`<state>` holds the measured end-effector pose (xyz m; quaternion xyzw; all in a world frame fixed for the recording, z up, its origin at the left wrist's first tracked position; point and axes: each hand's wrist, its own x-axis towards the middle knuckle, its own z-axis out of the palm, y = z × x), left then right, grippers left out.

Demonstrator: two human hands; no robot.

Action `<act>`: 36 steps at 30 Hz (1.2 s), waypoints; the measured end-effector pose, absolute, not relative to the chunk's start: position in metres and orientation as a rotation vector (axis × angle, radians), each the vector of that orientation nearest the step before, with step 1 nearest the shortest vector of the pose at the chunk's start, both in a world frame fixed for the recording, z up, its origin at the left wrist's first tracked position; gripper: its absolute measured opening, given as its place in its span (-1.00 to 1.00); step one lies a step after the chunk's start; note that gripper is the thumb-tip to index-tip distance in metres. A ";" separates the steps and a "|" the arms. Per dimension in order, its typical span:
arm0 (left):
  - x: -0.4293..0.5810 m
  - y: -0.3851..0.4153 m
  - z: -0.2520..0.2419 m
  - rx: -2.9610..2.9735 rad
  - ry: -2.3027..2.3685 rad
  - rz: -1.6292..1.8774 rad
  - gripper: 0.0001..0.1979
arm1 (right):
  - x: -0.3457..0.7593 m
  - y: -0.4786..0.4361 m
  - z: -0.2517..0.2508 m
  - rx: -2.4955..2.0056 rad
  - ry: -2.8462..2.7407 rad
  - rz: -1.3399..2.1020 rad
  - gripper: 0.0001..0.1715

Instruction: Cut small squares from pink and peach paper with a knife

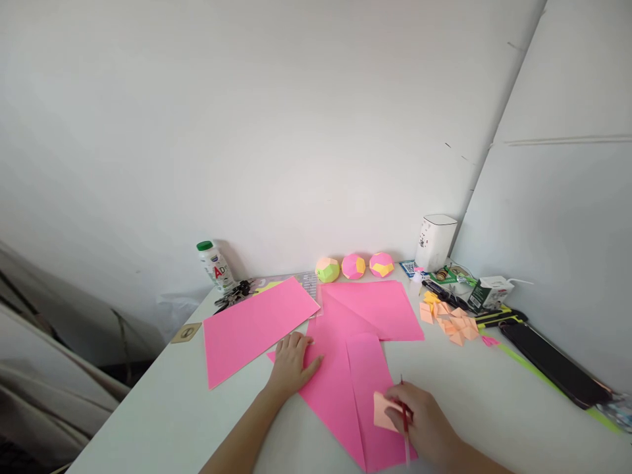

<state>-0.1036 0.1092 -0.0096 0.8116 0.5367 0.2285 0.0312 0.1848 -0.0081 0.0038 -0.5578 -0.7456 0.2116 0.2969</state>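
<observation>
My left hand lies with fingers spread on the left edge of a folded sheet of pink paper. That paper has several creases and overlapping layers. Over its lower right part, my right hand is closed on a slim red pen with a thin dark tip pointing up. The same hand pinches a small peach paper piece between thumb and fingers. Further left lies a flat pink sheet, apart from my left hand.
Three paper balls stand along the wall. A white bottle with a green cap is at back left. Right of the paper are peach paper pieces, a white box-shaped device, a small carton and a black case.
</observation>
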 end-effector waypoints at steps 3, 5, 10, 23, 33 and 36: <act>-0.095 0.101 -0.009 2.470 1.675 0.715 -0.68 | 0.185 -0.005 0.007 -1.481 -1.791 0.679 -0.82; -0.086 0.094 -0.009 2.450 1.683 0.726 -0.70 | 0.185 -0.004 0.010 -1.497 -1.692 0.748 -0.85; -0.063 0.075 -0.011 2.420 1.648 0.761 -0.68 | 0.183 -0.006 0.012 -1.422 -1.567 1.002 -0.89; -0.067 0.068 0.003 2.650 1.237 0.847 -0.55 | 0.175 -0.010 0.027 -1.258 -1.403 1.402 -0.83; -0.048 0.029 0.030 3.340 0.466 0.748 -0.71 | 0.176 -0.011 0.010 -1.187 -1.433 1.372 -0.95; -0.047 0.023 0.040 3.375 0.511 0.613 -0.77 | 0.178 -0.009 0.007 -1.194 -1.430 1.343 -0.87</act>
